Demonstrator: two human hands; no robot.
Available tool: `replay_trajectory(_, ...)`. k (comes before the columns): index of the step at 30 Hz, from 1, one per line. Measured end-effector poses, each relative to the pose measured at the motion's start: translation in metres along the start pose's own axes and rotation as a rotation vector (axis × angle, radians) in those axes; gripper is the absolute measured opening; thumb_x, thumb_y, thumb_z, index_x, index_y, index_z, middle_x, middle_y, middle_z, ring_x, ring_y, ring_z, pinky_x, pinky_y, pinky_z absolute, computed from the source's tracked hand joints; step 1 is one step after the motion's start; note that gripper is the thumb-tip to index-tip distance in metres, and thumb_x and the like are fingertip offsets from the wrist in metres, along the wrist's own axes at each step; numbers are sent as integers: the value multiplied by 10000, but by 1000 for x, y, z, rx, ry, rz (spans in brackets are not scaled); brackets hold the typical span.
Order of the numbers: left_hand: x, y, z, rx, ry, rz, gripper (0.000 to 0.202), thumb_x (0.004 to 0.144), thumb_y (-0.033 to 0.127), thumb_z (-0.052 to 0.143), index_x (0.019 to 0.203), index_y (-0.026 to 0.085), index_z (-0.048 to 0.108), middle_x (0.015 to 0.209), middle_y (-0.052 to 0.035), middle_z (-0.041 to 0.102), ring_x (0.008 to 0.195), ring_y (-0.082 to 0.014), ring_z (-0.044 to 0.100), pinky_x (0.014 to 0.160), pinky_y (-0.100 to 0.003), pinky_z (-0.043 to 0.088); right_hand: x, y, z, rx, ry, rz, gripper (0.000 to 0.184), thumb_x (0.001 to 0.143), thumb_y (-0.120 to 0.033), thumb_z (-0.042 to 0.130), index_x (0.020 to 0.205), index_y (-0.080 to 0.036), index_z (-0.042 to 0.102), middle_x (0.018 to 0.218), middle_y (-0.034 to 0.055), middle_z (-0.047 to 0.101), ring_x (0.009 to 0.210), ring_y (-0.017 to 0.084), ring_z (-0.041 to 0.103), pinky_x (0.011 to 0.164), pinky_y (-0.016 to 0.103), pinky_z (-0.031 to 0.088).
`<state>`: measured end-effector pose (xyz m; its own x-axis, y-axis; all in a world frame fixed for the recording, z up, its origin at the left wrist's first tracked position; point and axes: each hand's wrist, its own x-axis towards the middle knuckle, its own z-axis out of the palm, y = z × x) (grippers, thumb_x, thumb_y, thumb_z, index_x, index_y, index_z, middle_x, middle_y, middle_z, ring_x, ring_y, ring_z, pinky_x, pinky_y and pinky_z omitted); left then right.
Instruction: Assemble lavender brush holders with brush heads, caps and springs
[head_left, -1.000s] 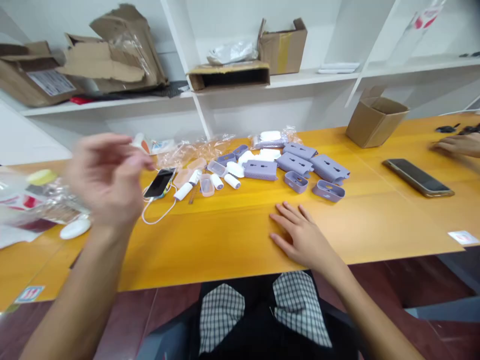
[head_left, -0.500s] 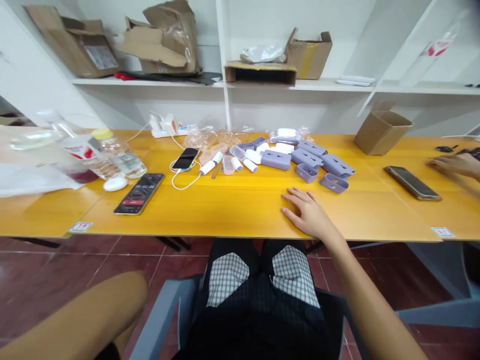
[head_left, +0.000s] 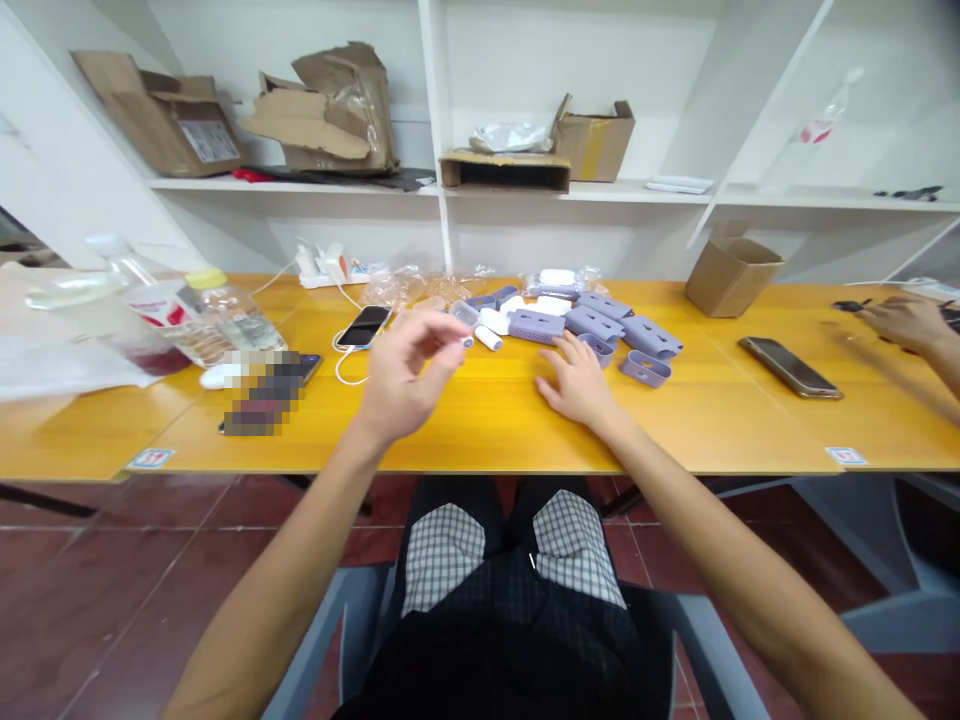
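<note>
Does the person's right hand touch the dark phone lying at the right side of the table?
Apart. The head view shows the right hand left of the dark phone, with bare yellow table between them.

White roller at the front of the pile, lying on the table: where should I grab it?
Probably best to pinch the white roller across its round middle, coming down from above on the near side. It lies on its side on the table, so its top is free, and purple parts crowd close behind it. The left hand is nearest.
</note>
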<state>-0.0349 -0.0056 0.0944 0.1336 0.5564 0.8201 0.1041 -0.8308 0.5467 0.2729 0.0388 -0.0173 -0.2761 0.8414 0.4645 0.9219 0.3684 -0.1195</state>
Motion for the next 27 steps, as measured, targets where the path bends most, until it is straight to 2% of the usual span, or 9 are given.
replay_trajectory(2, -4, -31, 25, 102, -151, -20, 88, 984, 213, 659, 1029, 240, 730, 919, -15, 738, 794, -161, 695, 738, -316, 603, 25, 1, 5, -58, -8, -44, 570, 989, -380, 591, 1491, -109, 602, 1637, 229, 514, 1600, 423, 361, 1300, 628, 283)
replay_trajectory(5, -17, -83, 59, 310, -322, -66, 132, 944, 158, 584, 958, 208, 705, 916, -39, 747, 827, -191, 702, 806, -362, 604, 55, 5, 11, -103, -59, -26, 675, 987, -374, 584, 1567, -41, 492, 1683, 277, 438, 1623, 441, 301, 1304, 632, 241)
replay_trajectory(8, -28, -117, 75, 413, -590, 37, 173, 933, 146, 553, 967, 205, 711, 994, -83, 755, 982, -252, 707, 943, -433, 582, 67, 6, 12, -131, -110, 50, 646, 990, -392, 576, 1545, -68, 510, 1613, 268, 536, 1524, 438, 438, 1249, 657, 286)
replay_trajectory(10, -29, -127, 77, 455, -673, 86, 177, 942, 161, 554, 994, 215, 714, 1028, -93, 746, 1030, -266, 690, 996, -450, 561, 66, 2, 10, -130, -82, 70, 549, 1003, -435, 562, 1429, -95, 626, 1478, 264, 650, 1385, 437, 542, 1183, 647, 340)
replay_trajectory(14, -22, -134, 75, 460, -538, 77, 168, 925, 181, 576, 1035, 205, 701, 1076, -110, 718, 1089, -285, 662, 1029, -461, 546, 53, -8, 3, -62, 55, 96, 424, 1031, -464, 509, 1100, -145, 779, 1091, 228, 773, 1144, 411, 613, 1053, 597, 407)
replay_trajectory(17, -19, -140, 73, 419, -466, -1, 170, 922, 194, 584, 1059, 198, 685, 1092, -102, 723, 1098, -275, 675, 1038, -446, 547, 41, -9, 1, 62, 91, 142, 359, 992, -434, 557, 1063, -170, 791, 1034, 177, 754, 1089, 373, 625, 990, 525, 479)
replay_trajectory(21, -21, -145, 71, 360, -537, -90, 196, 930, 259, 614, 1105, 201, 681, 1146, -96, 736, 1096, -263, 701, 1034, -440, 563, 25, -5, 3, 280, 96, 135, 433, 1005, -482, 564, 1211, -183, 799, 1249, 161, 713, 1108, 312, 672, 1009, 445, 534)
replay_trajectory(25, -20, -147, 69, 198, -579, -221, 382, 953, 420, 671, 1272, 212, 645, 1284, -131, 740, 1182, -287, 719, 1043, -460, 574, 15, -3, 1, 436, 51, 132, 549, 1080, -516, 413, 1012, -174, 837, 847, 87, 739, 808, 259, 690, 829, 398, 559)
replay_trajectory(27, -19, -146, 68, 156, -650, -255, 530, 913, 474, 744, 1361, 223, 614, 1384, -150, 714, 1269, -312, 698, 1110, -495, 545, 13, -2, 0, 456, 55, 104, 511, 1061, -498, 450, 937, -177, 828, 773, 71, 720, 781, 256, 679, 820, 405, 558)
